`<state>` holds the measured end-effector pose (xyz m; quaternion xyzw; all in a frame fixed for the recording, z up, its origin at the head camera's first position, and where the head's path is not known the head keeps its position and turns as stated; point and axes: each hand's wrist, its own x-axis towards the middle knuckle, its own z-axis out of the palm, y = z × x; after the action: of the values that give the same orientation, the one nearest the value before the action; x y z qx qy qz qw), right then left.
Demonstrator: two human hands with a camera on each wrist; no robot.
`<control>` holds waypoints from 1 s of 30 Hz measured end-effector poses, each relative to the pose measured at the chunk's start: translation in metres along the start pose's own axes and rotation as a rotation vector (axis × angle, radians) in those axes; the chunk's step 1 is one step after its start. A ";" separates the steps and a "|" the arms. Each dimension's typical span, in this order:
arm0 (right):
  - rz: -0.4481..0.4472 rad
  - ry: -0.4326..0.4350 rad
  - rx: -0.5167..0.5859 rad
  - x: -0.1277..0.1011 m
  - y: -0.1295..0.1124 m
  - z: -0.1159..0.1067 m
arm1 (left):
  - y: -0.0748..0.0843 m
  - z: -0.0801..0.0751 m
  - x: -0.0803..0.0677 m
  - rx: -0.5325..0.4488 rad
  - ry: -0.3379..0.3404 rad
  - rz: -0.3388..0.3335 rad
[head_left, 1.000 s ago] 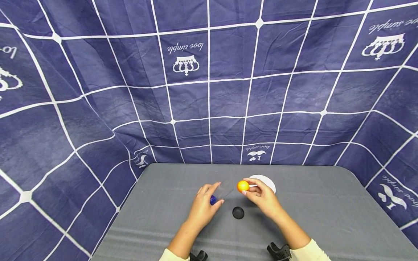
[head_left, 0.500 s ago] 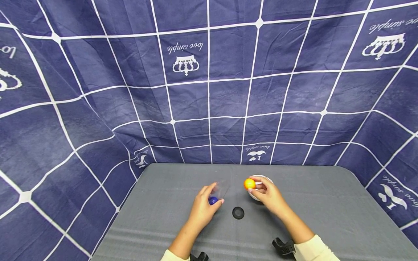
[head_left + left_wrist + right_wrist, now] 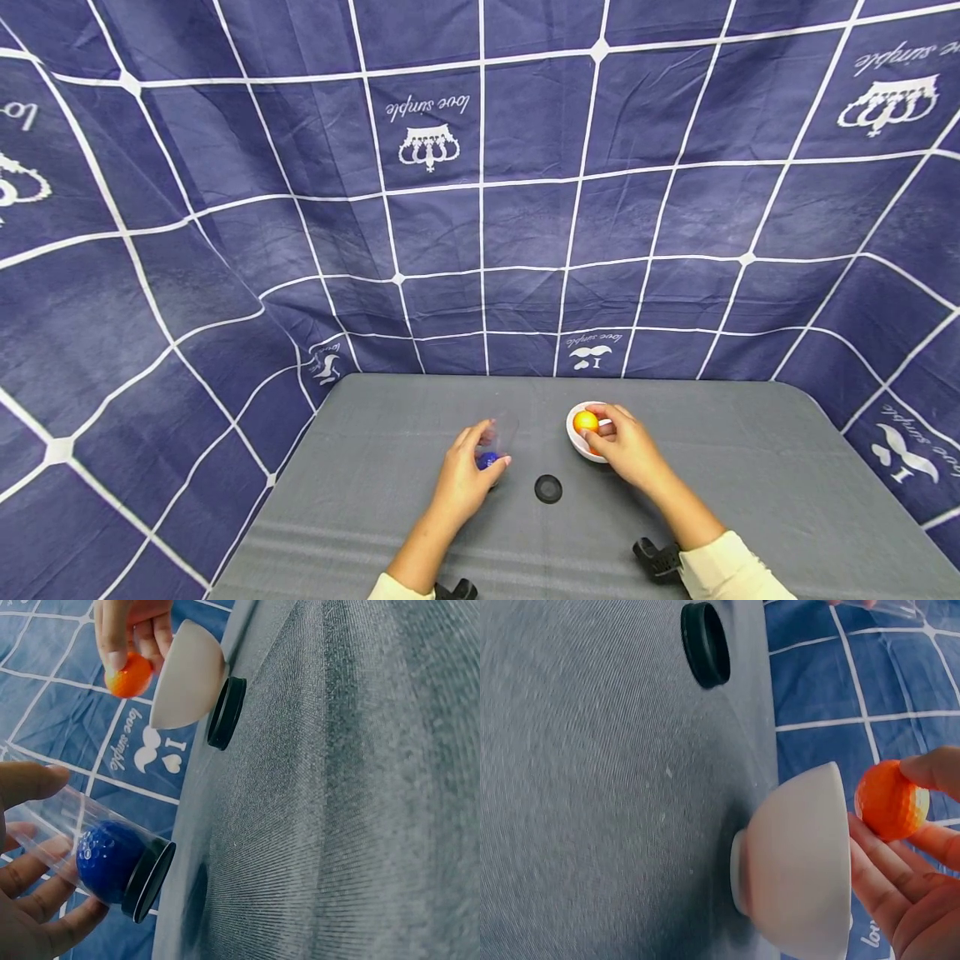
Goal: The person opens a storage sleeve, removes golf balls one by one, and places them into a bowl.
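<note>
grey table (image 3: 750,483) | white bowl (image 3: 576,439) | black lid (image 3: 548,488) | clear cup (image 3: 497,442)

bowl's (image 3: 576,421) inside hidden, tube's (image 3: 67,825) top cut off

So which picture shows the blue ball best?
The left wrist view: the blue ball fills it, close up inside the clear cup held by the left hand. The head view shows only a tiny blue spot. The right wrist view doesn't show it.
</note>
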<state>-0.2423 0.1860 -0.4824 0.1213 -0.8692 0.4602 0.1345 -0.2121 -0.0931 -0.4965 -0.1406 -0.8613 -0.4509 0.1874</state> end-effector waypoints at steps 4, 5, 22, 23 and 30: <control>-0.034 -0.026 -0.039 0.001 0.003 -0.002 | -0.001 -0.001 0.000 -0.001 -0.012 -0.012; -0.037 -0.032 -0.046 0.002 0.003 -0.002 | -0.001 -0.001 -0.001 -0.003 -0.016 -0.015; -0.096 -0.172 -0.233 0.010 0.003 -0.002 | -0.003 -0.001 -0.001 -0.025 -0.021 -0.034; -0.098 -0.178 -0.249 0.011 0.004 -0.002 | -0.004 -0.001 -0.001 -0.030 -0.024 -0.038; -0.112 -0.241 -0.288 0.018 0.007 -0.002 | -0.008 0.001 -0.002 -0.048 -0.031 -0.069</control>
<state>-0.2612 0.1897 -0.4806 0.2031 -0.9277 0.3051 0.0708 -0.2139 -0.0971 -0.5033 -0.1223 -0.8574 -0.4753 0.1552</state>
